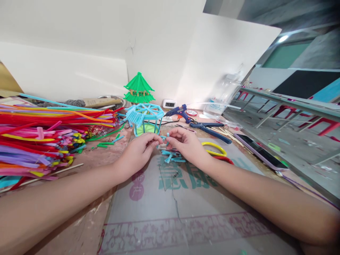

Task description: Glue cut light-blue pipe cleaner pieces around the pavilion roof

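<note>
My left hand and my right hand meet over the work mat, fingers pinched together on a short light-blue pipe-cleaner piece held between them. Several more cut blue pieces lie on the mat just under my right hand. Right behind my hands stands a small light-blue pavilion model made of pipe cleaners. Farther back against the white board is a green pavilion model.
A big heap of coloured pipe cleaners fills the left side. A blue glue gun, blue-handled pliers, yellow and red rings, a phone, a small clock and a wooden stick lie around the printed mat.
</note>
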Demonstrator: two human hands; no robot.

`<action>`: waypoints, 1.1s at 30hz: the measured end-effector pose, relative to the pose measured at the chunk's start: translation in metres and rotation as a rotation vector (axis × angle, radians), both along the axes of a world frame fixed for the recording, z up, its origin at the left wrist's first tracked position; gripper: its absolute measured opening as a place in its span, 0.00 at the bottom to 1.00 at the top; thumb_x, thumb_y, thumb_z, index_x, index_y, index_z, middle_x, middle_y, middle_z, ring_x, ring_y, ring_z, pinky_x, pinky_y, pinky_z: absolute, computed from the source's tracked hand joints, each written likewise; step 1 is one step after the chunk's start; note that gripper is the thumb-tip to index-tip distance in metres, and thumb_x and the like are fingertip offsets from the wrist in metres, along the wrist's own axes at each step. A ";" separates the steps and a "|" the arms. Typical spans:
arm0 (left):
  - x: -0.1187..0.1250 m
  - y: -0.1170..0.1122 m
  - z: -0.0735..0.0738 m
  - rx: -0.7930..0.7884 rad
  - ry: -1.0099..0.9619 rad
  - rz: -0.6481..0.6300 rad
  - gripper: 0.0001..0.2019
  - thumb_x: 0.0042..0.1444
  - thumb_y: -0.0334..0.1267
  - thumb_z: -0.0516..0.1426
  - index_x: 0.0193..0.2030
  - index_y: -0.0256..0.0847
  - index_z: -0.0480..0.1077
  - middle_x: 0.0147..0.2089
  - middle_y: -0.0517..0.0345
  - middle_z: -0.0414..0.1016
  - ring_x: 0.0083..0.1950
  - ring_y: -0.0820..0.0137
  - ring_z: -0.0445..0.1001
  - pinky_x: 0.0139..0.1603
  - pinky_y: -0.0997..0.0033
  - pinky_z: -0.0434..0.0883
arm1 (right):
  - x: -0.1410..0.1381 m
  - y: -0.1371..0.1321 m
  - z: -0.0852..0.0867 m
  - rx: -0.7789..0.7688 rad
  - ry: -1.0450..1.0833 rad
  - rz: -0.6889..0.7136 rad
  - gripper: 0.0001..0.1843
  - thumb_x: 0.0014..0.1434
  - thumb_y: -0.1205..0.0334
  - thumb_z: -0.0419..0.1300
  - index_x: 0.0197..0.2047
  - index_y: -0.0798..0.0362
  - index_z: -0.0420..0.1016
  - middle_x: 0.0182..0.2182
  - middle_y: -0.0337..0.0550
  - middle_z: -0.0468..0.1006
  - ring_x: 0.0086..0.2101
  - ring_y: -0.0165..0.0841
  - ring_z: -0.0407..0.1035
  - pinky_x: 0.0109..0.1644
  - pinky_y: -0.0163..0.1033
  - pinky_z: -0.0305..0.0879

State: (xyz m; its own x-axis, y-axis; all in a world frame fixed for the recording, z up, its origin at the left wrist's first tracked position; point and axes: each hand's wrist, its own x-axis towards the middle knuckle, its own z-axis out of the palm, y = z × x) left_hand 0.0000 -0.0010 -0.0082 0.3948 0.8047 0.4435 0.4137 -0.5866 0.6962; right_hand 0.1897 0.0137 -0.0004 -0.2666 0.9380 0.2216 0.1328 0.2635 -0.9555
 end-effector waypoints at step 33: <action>0.001 0.003 0.009 -0.311 -0.100 -0.025 0.13 0.53 0.44 0.59 0.40 0.39 0.78 0.35 0.55 0.81 0.36 0.67 0.76 0.37 0.71 0.73 | -0.004 -0.009 0.004 0.021 -0.032 0.047 0.11 0.52 0.55 0.66 0.32 0.52 0.70 0.25 0.35 0.76 0.25 0.27 0.71 0.32 0.35 0.71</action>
State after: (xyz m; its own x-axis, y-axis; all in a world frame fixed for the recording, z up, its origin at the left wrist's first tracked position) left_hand 0.0012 0.0021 0.0011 0.3830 0.8983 0.2153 0.3222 -0.3483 0.8803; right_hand 0.1862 0.0048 0.0034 -0.3175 0.9195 0.2318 0.1499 0.2900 -0.9452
